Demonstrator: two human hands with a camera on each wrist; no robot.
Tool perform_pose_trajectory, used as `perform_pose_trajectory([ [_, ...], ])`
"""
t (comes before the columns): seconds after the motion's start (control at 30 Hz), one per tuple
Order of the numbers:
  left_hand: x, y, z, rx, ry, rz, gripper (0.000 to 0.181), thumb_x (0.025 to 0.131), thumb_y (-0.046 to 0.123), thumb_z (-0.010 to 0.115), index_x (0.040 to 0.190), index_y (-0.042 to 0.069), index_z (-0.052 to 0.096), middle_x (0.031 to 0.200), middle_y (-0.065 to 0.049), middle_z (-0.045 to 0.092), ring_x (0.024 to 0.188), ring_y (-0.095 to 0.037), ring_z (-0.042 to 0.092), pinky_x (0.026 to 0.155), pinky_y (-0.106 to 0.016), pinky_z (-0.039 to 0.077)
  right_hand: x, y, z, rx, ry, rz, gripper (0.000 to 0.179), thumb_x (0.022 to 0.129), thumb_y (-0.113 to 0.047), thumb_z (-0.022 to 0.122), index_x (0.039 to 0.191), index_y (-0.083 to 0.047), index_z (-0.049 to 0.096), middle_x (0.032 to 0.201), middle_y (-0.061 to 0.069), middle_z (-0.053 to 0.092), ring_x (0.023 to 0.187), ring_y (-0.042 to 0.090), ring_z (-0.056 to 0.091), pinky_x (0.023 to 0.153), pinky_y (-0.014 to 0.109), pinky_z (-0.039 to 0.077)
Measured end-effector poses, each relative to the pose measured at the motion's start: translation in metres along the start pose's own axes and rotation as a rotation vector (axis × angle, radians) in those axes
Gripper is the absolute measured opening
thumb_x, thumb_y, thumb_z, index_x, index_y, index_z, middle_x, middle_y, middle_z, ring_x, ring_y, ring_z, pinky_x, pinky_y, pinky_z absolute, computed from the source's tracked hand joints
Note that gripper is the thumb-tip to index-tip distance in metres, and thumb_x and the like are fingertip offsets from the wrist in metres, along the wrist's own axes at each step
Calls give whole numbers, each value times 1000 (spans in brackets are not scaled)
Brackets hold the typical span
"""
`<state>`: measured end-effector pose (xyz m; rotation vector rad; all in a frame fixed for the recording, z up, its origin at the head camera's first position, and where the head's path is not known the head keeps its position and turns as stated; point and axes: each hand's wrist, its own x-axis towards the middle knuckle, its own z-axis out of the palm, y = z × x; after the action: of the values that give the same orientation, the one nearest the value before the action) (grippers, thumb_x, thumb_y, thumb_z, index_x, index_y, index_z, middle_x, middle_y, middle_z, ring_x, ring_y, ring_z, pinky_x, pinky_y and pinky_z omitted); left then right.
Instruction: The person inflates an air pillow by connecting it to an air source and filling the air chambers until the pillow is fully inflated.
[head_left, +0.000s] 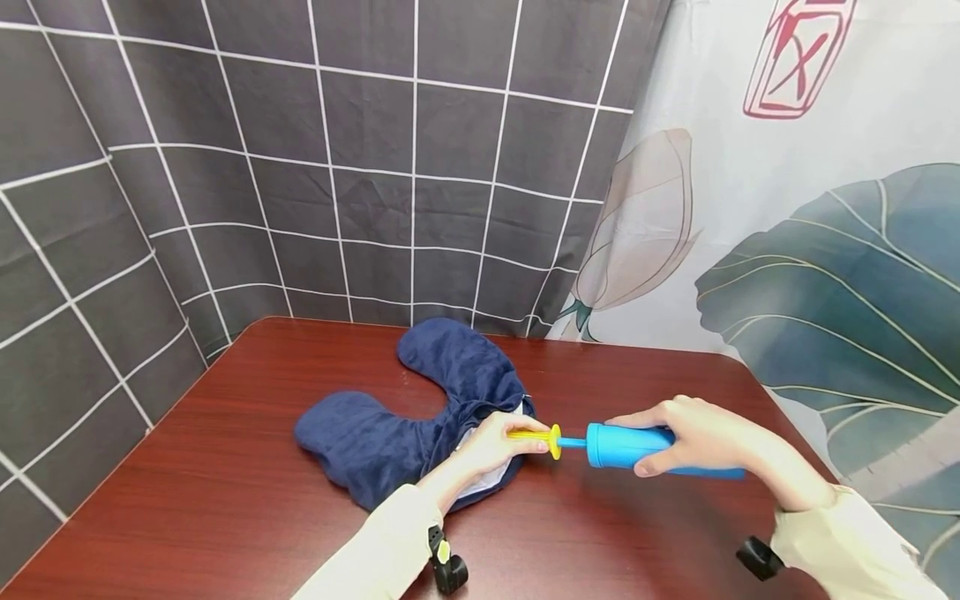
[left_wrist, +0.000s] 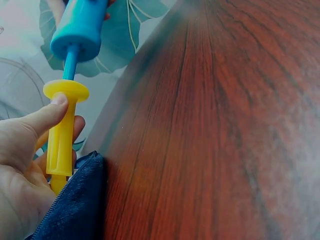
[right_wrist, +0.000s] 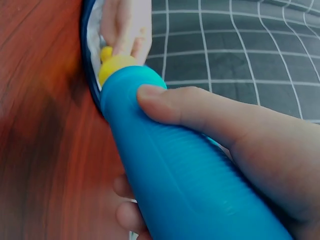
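Blue pump, held just to the right of a navy U-shaped cushion. Barrel partly covered by the right grip and cut off by the picture edge in both wrist views. Cushion end of the yellow piece hidden in the head view behind the left grip. Any contact between that end and the pale lining in the cushion's opening: impossible to tell.

Under the cushion, a glossy reddish-brown desk with dark wood grain and rounded far corners. Behind the cushion, a dark grey curtain with white grid lines; behind and to its right, a pale fabric printed with a bud, a big blue-green leaf and a red mark. Nearer than the cushion, cream sleeves with black devices at the cuffs.

Left grip curled round the yellow piece at the cushion's right side, thumb against the flange; right grip wrapped round the barrel, farther right of the cushion. Light blue barrel, finely ribbed, with a smooth collar facing the cushion; between collar and flange, a short, thin blue rod.
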<state>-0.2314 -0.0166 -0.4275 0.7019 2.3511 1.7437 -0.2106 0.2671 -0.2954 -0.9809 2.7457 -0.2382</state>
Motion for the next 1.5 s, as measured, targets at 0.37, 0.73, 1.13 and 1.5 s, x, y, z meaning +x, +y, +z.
perform_pose_trajectory([
  [0.37,0,-2,0,-15,-4,1,26,87,16,75,110,5,75,107,-13,76,93,-4,64,82,-14,48,-45,33,-12,12,45,-43,63,81,-50,77,137,-29,59,110,-7,73,84,-8,55,62,20,43],
  [0.73,1,-1,-2,4,1,21,27,87,17,74,111,5,74,108,-13,75,92,-1,63,82,-14,48,-67,50,-33,-16,11,48,59,82,-44,77,137,-35,58,105,-18,69,83,-8,52,61,21,40],
  [1.13,2,-3,-2,-23,19,1,27,87,18,74,112,6,74,108,-12,75,89,1,61,83,-13,47,-29,24,-38,-2,-18,1,60,78,-52,78,133,-32,62,106,-13,71,83,-6,53,63,21,42],
  [1.5,2,-4,-3,-45,35,17,28,89,17,73,113,4,73,108,-15,74,90,-3,63,83,-13,47,22,0,-25,-40,-75,-16,61,77,-52,78,132,-29,64,103,-12,72,81,1,57,67,26,43],
])
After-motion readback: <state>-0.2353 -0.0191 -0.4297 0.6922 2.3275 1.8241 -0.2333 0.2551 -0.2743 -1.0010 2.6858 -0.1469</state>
